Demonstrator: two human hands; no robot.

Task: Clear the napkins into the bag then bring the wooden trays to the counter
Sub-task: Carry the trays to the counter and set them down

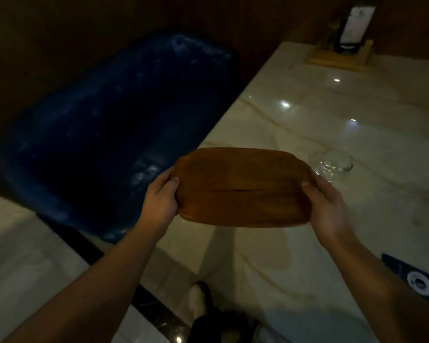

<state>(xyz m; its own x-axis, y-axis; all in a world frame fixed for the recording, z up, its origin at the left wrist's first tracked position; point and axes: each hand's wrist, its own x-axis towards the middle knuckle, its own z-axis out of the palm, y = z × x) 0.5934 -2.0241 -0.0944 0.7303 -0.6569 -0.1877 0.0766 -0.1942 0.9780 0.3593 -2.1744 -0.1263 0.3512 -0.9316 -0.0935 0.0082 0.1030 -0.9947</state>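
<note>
Wooden tray [243,188] gripped at both ends, left hand [160,196] and right hand [328,206] closed, level for carrying, above marble table [357,125] edge.

Matt wooden tray [243,188] — glossy marble tabletop [332,115], clear glass [334,165], shiny blue plastic bag [104,125].

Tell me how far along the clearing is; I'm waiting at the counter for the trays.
Done, apparently: no napkins show on the pale marble table, and the blue plastic bag stands open beside it. In hand: a brown oval wooden tray gripped at its ends by the left hand and right hand, above the table edge. Left: carrying it to the counter, which is not in view.
</note>
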